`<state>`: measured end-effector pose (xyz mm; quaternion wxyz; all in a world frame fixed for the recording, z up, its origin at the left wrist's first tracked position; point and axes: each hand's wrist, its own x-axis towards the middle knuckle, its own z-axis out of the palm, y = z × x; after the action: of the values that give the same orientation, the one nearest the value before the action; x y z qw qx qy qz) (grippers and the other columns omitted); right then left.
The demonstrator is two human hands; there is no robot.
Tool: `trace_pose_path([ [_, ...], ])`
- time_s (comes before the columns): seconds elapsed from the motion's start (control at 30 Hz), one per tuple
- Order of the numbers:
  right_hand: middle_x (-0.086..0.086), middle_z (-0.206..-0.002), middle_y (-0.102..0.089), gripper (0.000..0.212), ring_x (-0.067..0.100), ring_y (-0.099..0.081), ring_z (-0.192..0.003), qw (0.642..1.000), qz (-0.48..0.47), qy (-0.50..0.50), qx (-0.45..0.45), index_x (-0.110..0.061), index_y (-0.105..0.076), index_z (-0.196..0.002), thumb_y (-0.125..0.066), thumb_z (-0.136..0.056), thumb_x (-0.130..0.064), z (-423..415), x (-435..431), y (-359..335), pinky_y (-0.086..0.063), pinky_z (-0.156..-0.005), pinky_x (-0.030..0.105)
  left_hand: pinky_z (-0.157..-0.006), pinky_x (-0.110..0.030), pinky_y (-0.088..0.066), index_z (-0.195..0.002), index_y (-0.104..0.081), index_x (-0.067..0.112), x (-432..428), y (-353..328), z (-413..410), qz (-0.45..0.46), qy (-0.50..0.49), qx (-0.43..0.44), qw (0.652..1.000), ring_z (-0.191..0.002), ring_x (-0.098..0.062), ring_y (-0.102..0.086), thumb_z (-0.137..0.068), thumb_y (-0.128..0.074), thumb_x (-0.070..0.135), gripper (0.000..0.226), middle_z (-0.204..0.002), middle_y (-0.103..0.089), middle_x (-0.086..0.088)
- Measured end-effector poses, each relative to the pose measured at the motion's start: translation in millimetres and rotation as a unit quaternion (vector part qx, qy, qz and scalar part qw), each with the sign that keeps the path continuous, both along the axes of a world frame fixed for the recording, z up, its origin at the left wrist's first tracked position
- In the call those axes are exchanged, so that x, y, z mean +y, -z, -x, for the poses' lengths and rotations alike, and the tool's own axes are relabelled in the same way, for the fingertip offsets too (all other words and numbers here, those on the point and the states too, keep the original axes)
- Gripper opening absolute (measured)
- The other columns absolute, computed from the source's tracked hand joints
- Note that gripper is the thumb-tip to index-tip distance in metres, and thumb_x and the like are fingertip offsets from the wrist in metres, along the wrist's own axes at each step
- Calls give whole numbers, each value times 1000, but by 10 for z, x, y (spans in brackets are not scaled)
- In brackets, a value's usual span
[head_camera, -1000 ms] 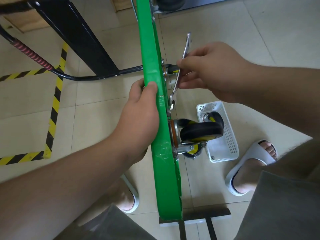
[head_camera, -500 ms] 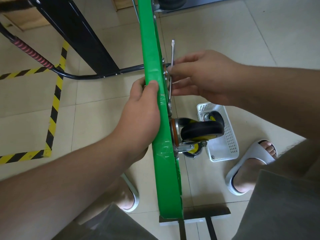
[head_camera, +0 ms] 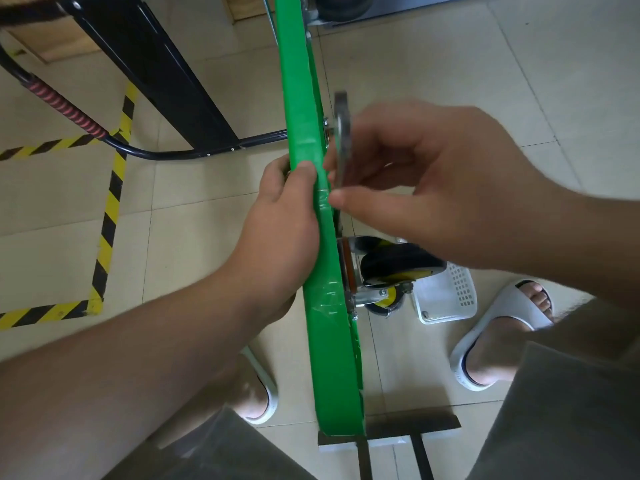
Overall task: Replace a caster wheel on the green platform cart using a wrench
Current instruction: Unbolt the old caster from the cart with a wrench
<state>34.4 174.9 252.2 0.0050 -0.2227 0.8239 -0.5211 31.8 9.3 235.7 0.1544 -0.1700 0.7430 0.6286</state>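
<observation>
The green platform cart (head_camera: pixel 301 98) stands on its edge, running from the top of the view down to my feet. My left hand (head_camera: pixel 284 220) grips its edge from the left, thumb on top. My right hand (head_camera: pixel 426 188) holds a silver wrench (head_camera: pixel 342 133) close against the cart's underside, fingers curled around its shaft; the wrench's lower end is hidden behind my fingers. Just below my right hand a black and yellow caster wheel (head_camera: pixel 398 268) is mounted on the underside.
A white plastic basket (head_camera: pixel 446 299) holding another caster lies on the tiled floor behind the wheel. The cart's black handle (head_camera: pixel 180 154) and a black frame leg (head_camera: pixel 156 64) lie to the left. Yellow-black floor tape (head_camera: pixel 107 216) marks the tiles. My sandalled feet flank the cart.
My right hand has moved down along the cart's underside with the wrench, which now sits lower and nearly parallel to the deck. The left hand has kept its grip.
</observation>
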Motion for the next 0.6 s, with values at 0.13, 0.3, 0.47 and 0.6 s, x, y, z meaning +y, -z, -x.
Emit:
trace_pose_path([
  [0.13, -8, -93, -66, 16, 4, -60, -86, 985, -109, -41, 125, -24, -72, -103, -77, -89, -18, -200, 52, 51, -51, -79, 20, -51, -18, -47, -119, -54, 14, -14, 31, -10, 1, 35, 14, 999, -60, -3, -59, -108, -43, 15, 15, -67, -61, 13],
  [0.3, 0, -103, -67, 18, 8, -58, -90, 965, -180, -76, 177, -17, -75, -107, -71, -89, -19, -305, 58, 155, -42, -77, 12, -45, -1, -35, -132, -53, 26, 17, -29, -5, 41, 56, 40, 997, -51, 22, -49, -111, -37, 24, 26, -81, -50, 17],
  [0.47, 1, -100, -69, 18, 14, -63, -90, 965, -159, -45, 202, -16, -73, -111, -71, -93, -18, -217, 52, 50, -51, -76, 26, -67, -20, -47, -124, -53, 8, 2, 51, 11, 38, 45, 52, 997, -72, -5, -60, -103, -43, 28, 31, -83, -59, 9],
  [0.6, 1, -99, -72, 19, 12, -71, -92, 993, -50, 1, 109, -9, -69, -110, -72, -93, -15, -54, 58, -67, -60, -84, 30, -49, -9, -44, -128, -57, 16, -1, 10, -6, -21, 2, -2, 1000, -55, 7, -58, -110, -37, 19, 27, -75, -58, 10],
])
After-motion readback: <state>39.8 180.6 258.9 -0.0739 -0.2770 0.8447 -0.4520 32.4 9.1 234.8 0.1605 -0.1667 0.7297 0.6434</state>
